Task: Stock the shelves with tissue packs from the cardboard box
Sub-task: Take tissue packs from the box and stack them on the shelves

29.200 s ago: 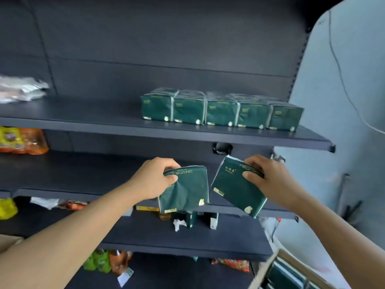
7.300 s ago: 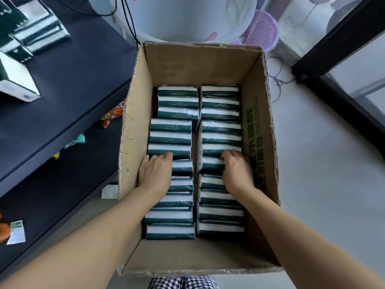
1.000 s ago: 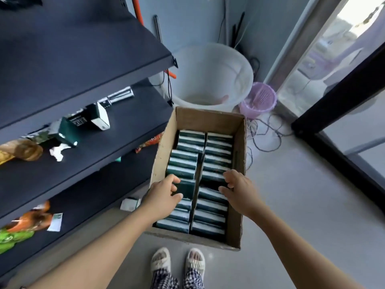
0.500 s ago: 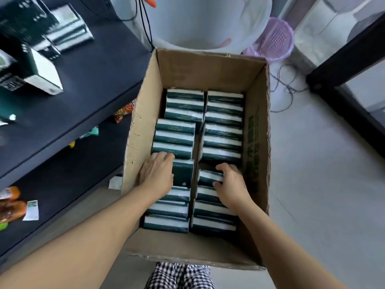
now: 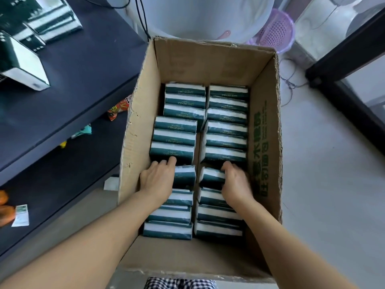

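Observation:
The open cardboard box (image 5: 264, 130) stands on the floor below me, holding two rows of dark green tissue packs (image 5: 227, 128) standing on edge. My left hand (image 5: 157, 178) reaches into the left row, fingers curled over one green pack (image 5: 185, 176) in the middle of that row. My right hand (image 5: 237, 182) is in the right row, fingers wrapped around another green pack (image 5: 211, 177). Both packs sit level with their neighbours in the box.
A dark shelf unit (image 5: 68, 84) stands left of the box, with green boxes (image 5: 20, 57) on one level and snack packets (image 5: 118, 107) below. A white tub (image 5: 208, 15) and a purple basket (image 5: 275, 32) stand behind the box. Grey floor lies to the right.
The view has dropped closer over the box. Both hands have pushed deeper into the rows and closed around one pack each.

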The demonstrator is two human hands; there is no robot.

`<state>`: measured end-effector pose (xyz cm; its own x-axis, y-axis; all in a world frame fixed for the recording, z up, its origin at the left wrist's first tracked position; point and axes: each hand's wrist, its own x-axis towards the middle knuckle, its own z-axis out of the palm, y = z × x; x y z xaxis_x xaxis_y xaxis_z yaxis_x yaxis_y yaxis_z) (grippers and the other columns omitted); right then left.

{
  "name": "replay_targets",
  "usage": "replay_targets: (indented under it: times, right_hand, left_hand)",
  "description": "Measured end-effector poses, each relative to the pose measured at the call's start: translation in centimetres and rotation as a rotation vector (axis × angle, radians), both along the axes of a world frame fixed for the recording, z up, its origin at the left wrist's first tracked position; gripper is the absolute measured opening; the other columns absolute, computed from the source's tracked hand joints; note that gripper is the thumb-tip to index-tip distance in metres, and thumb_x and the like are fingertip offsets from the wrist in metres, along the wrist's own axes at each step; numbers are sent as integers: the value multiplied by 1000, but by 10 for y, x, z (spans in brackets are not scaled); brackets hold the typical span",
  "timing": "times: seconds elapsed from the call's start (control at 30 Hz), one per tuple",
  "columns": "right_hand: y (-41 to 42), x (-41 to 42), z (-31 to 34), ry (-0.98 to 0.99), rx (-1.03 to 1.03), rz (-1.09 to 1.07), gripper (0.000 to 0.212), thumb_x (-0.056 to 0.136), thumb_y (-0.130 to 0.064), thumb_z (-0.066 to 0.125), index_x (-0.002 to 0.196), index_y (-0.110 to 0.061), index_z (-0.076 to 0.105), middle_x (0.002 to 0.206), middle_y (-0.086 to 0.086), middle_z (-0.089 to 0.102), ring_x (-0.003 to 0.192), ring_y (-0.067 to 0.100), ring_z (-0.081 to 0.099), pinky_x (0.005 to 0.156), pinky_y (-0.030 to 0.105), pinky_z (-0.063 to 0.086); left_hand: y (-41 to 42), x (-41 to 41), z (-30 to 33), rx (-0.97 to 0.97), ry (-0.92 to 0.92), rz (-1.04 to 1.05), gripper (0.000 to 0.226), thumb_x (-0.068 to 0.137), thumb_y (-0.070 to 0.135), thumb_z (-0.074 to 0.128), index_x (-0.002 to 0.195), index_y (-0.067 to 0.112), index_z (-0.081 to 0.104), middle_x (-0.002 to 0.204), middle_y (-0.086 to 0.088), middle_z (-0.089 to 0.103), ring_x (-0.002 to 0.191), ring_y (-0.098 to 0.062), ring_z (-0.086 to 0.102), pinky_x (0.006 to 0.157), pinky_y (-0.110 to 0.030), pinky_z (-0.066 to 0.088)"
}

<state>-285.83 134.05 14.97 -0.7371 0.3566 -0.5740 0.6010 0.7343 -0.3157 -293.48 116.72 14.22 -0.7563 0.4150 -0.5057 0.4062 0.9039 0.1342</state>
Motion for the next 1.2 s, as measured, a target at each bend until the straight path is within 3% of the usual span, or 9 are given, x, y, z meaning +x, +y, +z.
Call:
replay_targets:
  times: [0.13, 0.27, 0.37, 0.47, 0.63, 0.73, 0.9, 1.07, 1.2]
  right_hand:
    - [5, -4, 23, 52, 23, 32, 40, 83, 3, 60, 120, -11, 50, 111, 9, 59, 91, 25, 58, 69, 32, 50]
    - [14, -14, 72, 111, 43, 75, 44, 87, -17, 63, 128, -13, 47, 123, 8, 56, 108, 28, 55, 84, 36, 48]
    - [22, -21, 116, 166, 14, 65, 43, 88, -21, 61, 128, -16, 46, 121, 8, 58, 105, 26, 55, 78, 31, 44]
    - [25, -29, 161, 255, -22, 72, 41, 88, -21, 61, 126, -17, 45, 116, 10, 60, 94, 24, 55, 70, 26, 37]
    - [12, -45, 243, 385, -66, 175, 41, 89, -21, 59, 127, -13, 47, 118, 10, 60, 104, 26, 54, 71, 23, 32]
    - [-7, -57, 293, 484, -77, 273, 40, 88, -22, 60, 126, -15, 49, 115, 7, 62, 105, 27, 55, 71, 23, 30]
    - [-54, -76, 373, 605, -111, 409, 34, 88, -22, 60, 120, -16, 53, 102, 7, 65, 88, 22, 54, 67, 26, 33]
    - [-118, -86, 435, 721, -134, 560, 25, 86, -24, 62, 109, -17, 57, 97, 1, 63, 90, 22, 57, 70, 26, 35]
    - [-179, -87, 481, 806, -151, 678, 21, 88, -24, 60, 108, -19, 57, 91, -5, 58, 80, 13, 50, 57, 20, 32]
  left_hand:
    - [-6, -2, 20, 121, 8, 41, 31, 89, 15, 59, 115, 19, 41, 105, 0, 60, 92, -21, 56, 64, -34, 42]
    - [-4, -10, 66, 257, 6, 161, 28, 89, 21, 60, 115, 20, 49, 108, -1, 63, 91, -25, 60, 66, -33, 46]
    - [-7, -18, 111, 289, 44, 284, 25, 90, 27, 60, 114, 26, 53, 109, 1, 64, 96, -27, 60, 68, -31, 41]
    - [-23, -24, 156, 350, 3, 405, 26, 88, 30, 60, 113, 28, 55, 108, 1, 64, 97, -27, 60, 76, -35, 50]
    - [-58, -24, 240, 514, 0, 530, 14, 85, 22, 64, 98, 25, 64, 95, -2, 69, 91, -25, 63, 82, -35, 52]
    - [-85, -14, 292, 580, 64, 601, 8, 86, 21, 64, 87, 28, 62, 83, 0, 67, 84, -25, 65, 75, -31, 48]
    - [-146, 6, 373, 691, 139, 713, 8, 89, 21, 61, 95, 23, 66, 93, -4, 71, 88, -25, 68, 82, -38, 52]
    - [-213, 39, 439, 695, 300, 760, 9, 90, 20, 58, 93, 25, 65, 88, -4, 71, 85, -27, 67, 76, -37, 52]
    - [-276, 67, 482, 675, 432, 811, 13, 90, 19, 56, 89, 31, 63, 89, 2, 69, 90, -22, 64, 84, -38, 48]
